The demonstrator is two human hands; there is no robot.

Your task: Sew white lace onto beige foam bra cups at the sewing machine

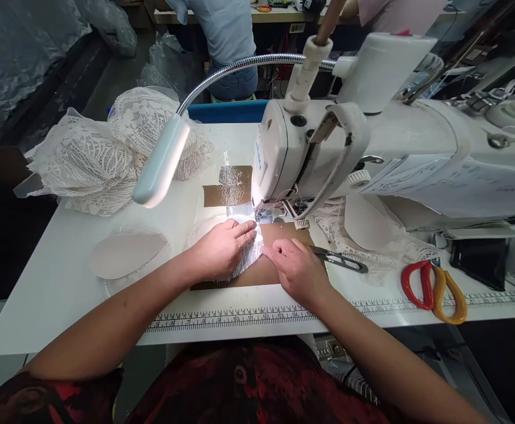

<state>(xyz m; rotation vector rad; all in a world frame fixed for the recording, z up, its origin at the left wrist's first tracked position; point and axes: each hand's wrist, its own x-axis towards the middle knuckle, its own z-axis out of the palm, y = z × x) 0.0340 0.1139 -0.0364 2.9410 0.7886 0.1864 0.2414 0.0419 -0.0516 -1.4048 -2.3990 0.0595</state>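
Under the sewing machine's needle area [258,213] lies a white lace piece [251,259]. My left hand [222,247] rests flat on the lace, its fingers stretched out beside the presser foot. My right hand [299,268] is closed, with thumb and forefinger pinching the lace's right edge; the other fingers curl in. Brown tape or card [283,231] covers the machine bed beneath the lace. Just right of my right hand lies a dark metal tool with a slot, like thread snips [343,260]; its left end is hidden behind the hand.
Lace cups [89,156] are heaped at the back left, below a lamp [162,162]. A beige cup pad [127,254] lies left; more lace [367,229] lies right. Scissors [434,291] with red and yellow handles rest by the ruler strip [239,318]. A person [226,41] sits beyond.
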